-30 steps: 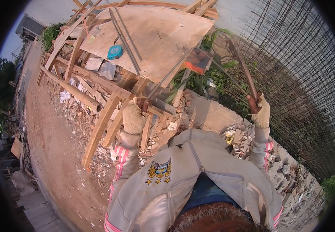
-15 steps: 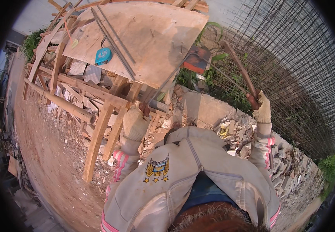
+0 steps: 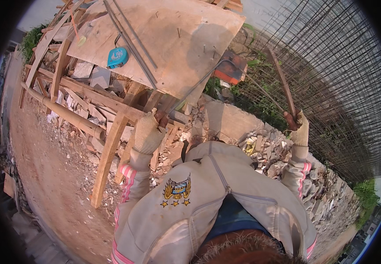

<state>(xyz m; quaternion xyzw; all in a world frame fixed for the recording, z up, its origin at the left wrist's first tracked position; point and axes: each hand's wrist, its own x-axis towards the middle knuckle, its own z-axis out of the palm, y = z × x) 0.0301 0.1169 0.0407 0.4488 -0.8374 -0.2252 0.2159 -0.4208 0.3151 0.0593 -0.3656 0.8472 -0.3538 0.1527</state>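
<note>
A thin steel rod (image 3: 195, 84) runs from my left hand (image 3: 148, 132) up to the nails at the near right corner of a plywood board (image 3: 173, 48). There it bends sharply, and its other arm slopes down toward my right hand (image 3: 299, 127). Both hands wear cream fingerless gloves. My left fingers are closed round the rod's near end, just below the board's edge. My right hand grips the lower end of a thicker brown bar (image 3: 281, 77). The rod's far arm reaches its fingers; whether they hold it too I cannot tell.
On the board lie a blue tape measure (image 3: 118, 57) and several loose steel rods (image 3: 131, 46); nails stick up. An orange-red block (image 3: 229, 72) sits beside the corner. Wooden legs (image 3: 109, 160), rubble (image 3: 263, 147) and a bamboo pole (image 3: 74, 114) lie below. Steel mesh (image 3: 331, 88) leans at right.
The view has shifted slightly, and the board appears higher up. My right hand is a little lower and farther right, and the brown bar stands somewhat steeper. My left hand keeps its grip.
</note>
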